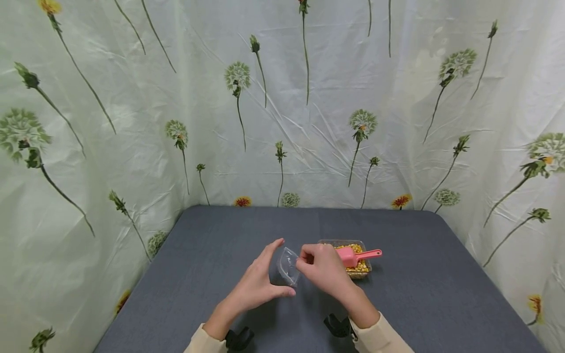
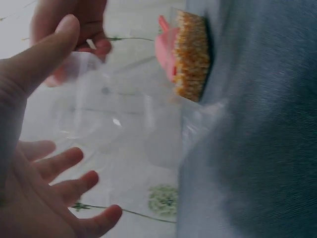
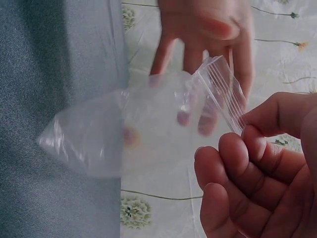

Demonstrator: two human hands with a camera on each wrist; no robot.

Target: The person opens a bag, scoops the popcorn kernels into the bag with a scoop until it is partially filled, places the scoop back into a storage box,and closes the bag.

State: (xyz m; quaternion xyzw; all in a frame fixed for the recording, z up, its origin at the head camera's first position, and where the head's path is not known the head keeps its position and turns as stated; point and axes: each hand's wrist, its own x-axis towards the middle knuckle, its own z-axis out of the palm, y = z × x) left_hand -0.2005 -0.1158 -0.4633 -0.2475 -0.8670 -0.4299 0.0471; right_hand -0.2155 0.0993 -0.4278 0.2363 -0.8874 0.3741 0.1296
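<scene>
A clear zip bag hangs over the table, its ribbed zip edge uppermost and its mouth spread in the head view. My right hand pinches that edge between thumb and forefinger, the other fingers curled beneath. On the bag's other side is my left hand, thumb and fingers spread wide around it without gripping. Beyond the right hand stands a clear plastic box of yellow corn kernels. Lying on the kernels is a pink scoop, its handle pointing right; the right hand partly covers the box in the head view.
The dark blue-grey table reaches back to a pale curtain printed with dandelions, which also runs along both sides. Black straps sit at both wrists, by cream sleeves.
</scene>
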